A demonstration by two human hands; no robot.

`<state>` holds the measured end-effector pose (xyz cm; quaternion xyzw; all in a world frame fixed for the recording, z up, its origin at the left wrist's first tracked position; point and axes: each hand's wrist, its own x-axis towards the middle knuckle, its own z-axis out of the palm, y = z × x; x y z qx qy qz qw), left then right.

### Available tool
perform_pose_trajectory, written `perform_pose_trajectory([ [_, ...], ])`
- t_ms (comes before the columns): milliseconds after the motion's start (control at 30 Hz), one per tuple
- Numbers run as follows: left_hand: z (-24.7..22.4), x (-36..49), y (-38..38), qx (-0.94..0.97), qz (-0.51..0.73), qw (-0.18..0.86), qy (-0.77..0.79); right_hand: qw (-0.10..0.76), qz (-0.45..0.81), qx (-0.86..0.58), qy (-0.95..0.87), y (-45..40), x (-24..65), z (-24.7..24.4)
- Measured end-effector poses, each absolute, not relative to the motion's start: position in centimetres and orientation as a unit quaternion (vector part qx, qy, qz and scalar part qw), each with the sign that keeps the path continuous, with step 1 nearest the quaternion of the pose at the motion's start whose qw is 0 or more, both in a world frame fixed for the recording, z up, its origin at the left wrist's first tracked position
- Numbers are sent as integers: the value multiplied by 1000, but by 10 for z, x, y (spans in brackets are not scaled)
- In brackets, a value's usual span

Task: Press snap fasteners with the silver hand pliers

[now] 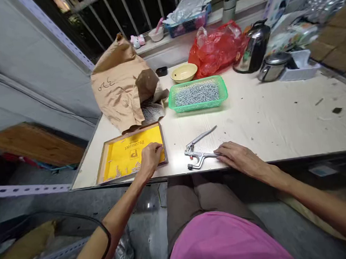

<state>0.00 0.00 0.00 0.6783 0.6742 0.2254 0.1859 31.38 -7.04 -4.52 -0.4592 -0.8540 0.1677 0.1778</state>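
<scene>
My left hand (150,159) is over the right side of a shallow tray (165,146) lined with a yellow sheet (124,152). Its fingers are closed in a pinch, and whatever they hold is too small to make out. Small pale metal pieces (136,167) lie scattered along the tray's near edge. My right hand (240,158) is closed on the end of the lower handle of grey snap fastener pliers (199,155), which lie on the table with their handles spread. Behind the pliers, a green plastic basket (224,92) holds many small silvery metal pieces (197,93).
A crumpled brown paper bag (118,86) with dark small pieces at its mouth stands behind the tray. Farther back are a cream bowl (183,72), a red plastic bag (215,49), a dark kettle (253,47) and a metal pot (273,66). The table's front edge (267,162) runs near my lap.
</scene>
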Motion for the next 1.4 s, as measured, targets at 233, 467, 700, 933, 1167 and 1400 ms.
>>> perform_pose_trajectory([
  [233,-17,52,-29,541,182,511,643,154,132,-460,-864,-63,311,-49],
  [467,-34,65,-31,475,157,575,648,149,117,-471,-861,-59,310,-53],
  [700,-34,65,-26,497,90,559,658,139,116,-480,-858,-58,312,-60],
  [933,-27,67,-27,472,21,593,652,110,131,-478,-861,-56,314,-51],
  [1167,-22,68,-33,439,8,609,660,43,123,-440,-889,-11,319,-41],
  [1400,-25,69,-35,426,20,605,673,-34,129,-410,-902,16,300,-32],
])
